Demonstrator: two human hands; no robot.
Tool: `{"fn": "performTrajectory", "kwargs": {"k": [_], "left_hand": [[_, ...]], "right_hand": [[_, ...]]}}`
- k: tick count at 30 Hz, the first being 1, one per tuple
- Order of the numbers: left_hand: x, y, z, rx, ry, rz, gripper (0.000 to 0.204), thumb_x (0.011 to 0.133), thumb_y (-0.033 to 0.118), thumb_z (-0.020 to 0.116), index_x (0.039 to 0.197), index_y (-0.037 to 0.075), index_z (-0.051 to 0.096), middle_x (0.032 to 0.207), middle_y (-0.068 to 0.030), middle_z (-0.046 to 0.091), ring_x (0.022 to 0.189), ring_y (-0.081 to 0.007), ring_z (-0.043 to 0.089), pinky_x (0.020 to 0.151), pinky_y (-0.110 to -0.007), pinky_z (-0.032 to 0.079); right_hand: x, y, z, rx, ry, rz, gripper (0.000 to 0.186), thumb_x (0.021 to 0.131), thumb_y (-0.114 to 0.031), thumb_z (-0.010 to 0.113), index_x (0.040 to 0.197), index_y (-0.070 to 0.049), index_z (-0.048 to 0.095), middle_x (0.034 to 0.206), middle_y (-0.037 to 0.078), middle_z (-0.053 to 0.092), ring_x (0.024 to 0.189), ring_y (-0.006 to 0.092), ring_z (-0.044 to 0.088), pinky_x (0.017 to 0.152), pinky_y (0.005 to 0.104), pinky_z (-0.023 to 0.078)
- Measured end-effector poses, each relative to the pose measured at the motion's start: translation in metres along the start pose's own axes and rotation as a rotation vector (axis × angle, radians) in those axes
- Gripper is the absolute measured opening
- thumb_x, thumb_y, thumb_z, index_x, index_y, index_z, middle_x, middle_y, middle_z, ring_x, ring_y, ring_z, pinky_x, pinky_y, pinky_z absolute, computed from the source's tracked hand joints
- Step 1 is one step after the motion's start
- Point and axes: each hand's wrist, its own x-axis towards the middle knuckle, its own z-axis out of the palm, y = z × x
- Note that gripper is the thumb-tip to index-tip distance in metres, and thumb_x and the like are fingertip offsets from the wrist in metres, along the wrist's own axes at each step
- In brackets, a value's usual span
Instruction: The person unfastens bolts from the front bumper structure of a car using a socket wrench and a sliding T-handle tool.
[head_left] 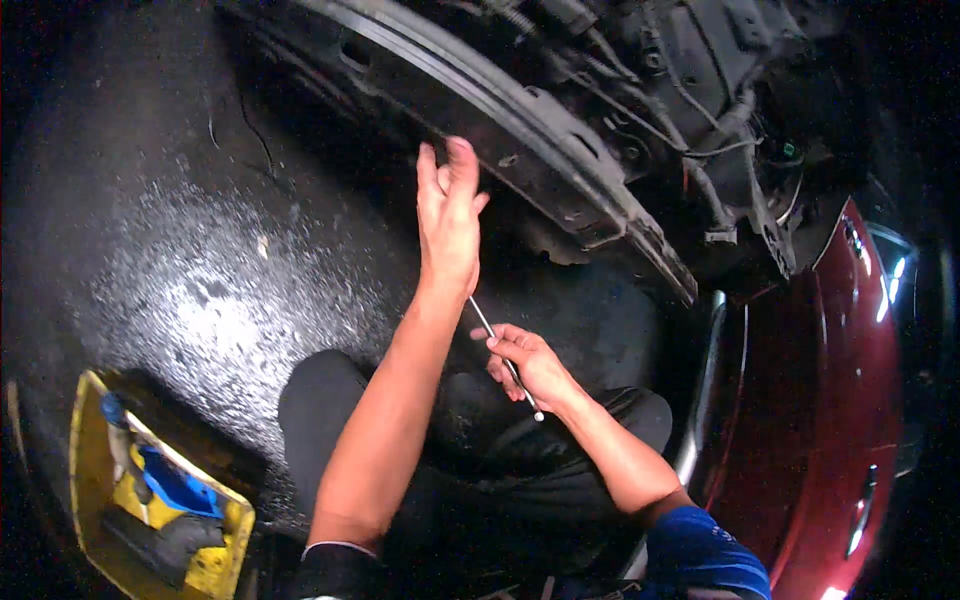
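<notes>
My left hand is raised at the lower edge of a long black metal beam, fingers stretched upward and partly bent at the tips; whether they touch it is unclear. My right hand, lower and to the right, is closed on a slim silver metal rod tool. The rod slants up behind my left hand and wrist, so its upper end is hidden.
Dark hoses and brackets fill the upper right. A red car panel stands at the right beside a silver tube. At lower left, a yellow bin holds tools and a blue item. My bent knees rest over the dark, glinting floor.
</notes>
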Motion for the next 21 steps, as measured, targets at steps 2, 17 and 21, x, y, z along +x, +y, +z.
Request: {"fn": "performTrajectory", "kwargs": {"k": [2,17,21], "left_hand": [[0.022,0.018,0.012,-0.127,-0.061,-0.095,0.095,0.088,0.070,0.058,0.152,0.007,0.027,0.151,-0.0126,0.039,0.133,-0.0246,0.044,0.107,-0.048,0.039],[0.053,0.039,0.020,-0.441,-0.263,-0.110,0.066,0.087,0.046,0.073,0.136,0.006,0.051,0.133,-0.0081,0.058,0.123,-0.0280,0.054,0.108,-0.047,0.042],[0.048,0.035,0.030,-0.418,-0.240,-0.110,0.067,0.091,0.047,0.068,0.137,0.002,0.049,0.135,-0.0107,0.056,0.124,-0.0268,0.054,0.109,-0.044,0.042]], "right_hand": [[-0.002,-0.001,0.000,0.014,-0.054,-0.036,0.032,0.104,-0.021,0.048,0.128,-0.002,0.055,0.067,0.004,0.055,0.040,0.0078,0.045,0.036,0.0237,0.037],[-0.041,-0.038,0.014,0.081,-0.012,-0.170,0.032,0.103,-0.018,0.047,0.125,0.003,0.056,0.066,0.003,0.055,0.040,0.0070,0.046,0.038,0.0219,0.038],[-0.062,-0.041,0.007,0.007,0.014,-0.187,0.036,0.102,-0.024,0.048,0.128,0.000,0.057,0.070,0.004,0.058,0.039,0.0082,0.047,0.034,0.0232,0.035]]}}
